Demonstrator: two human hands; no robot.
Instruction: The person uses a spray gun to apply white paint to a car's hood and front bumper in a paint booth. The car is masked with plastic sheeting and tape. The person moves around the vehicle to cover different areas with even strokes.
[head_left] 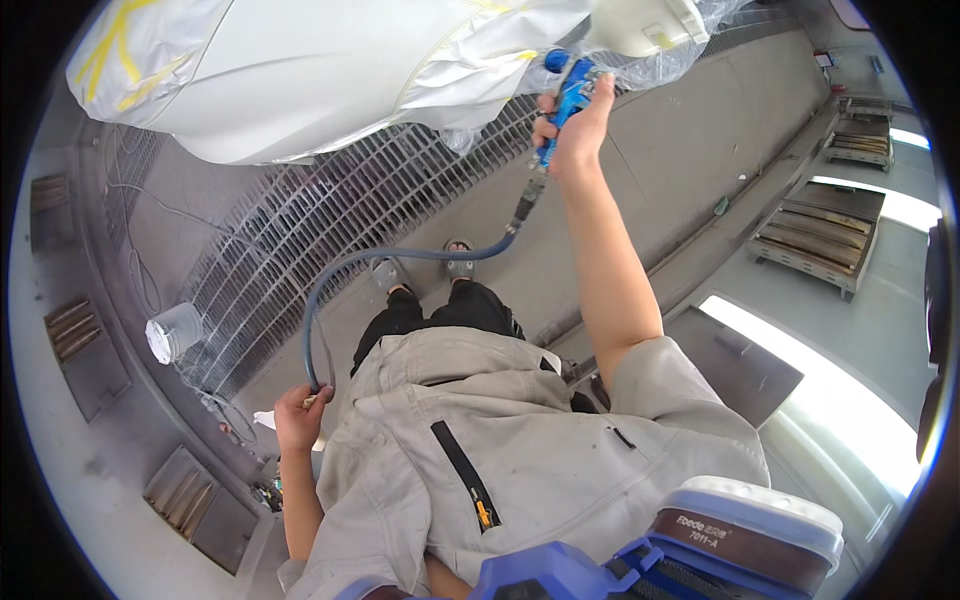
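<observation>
My right hand [583, 135] is closed around the handle of a blue spray gun [573, 92], held out at the upper middle, close to the masked white car body [310, 75]. From the gun's lower end a blue-grey air hose [400, 252] curves down and to the left. At the lower left, my left hand [298, 418] pinches this hose near my hip. Clear plastic film [655, 75] and yellow tape cover parts of the car near the gun. The gun's nozzle and my finger on its trigger cannot be made out clearly.
Metal floor grating [290, 215] runs beneath the car's edge. A white bucket [175, 332] stands at the left, with thin cords lying on the floor nearby. Slatted metal panels [820, 230] line the walls on both sides. A respirator cartridge [745, 540] shows at the lower right.
</observation>
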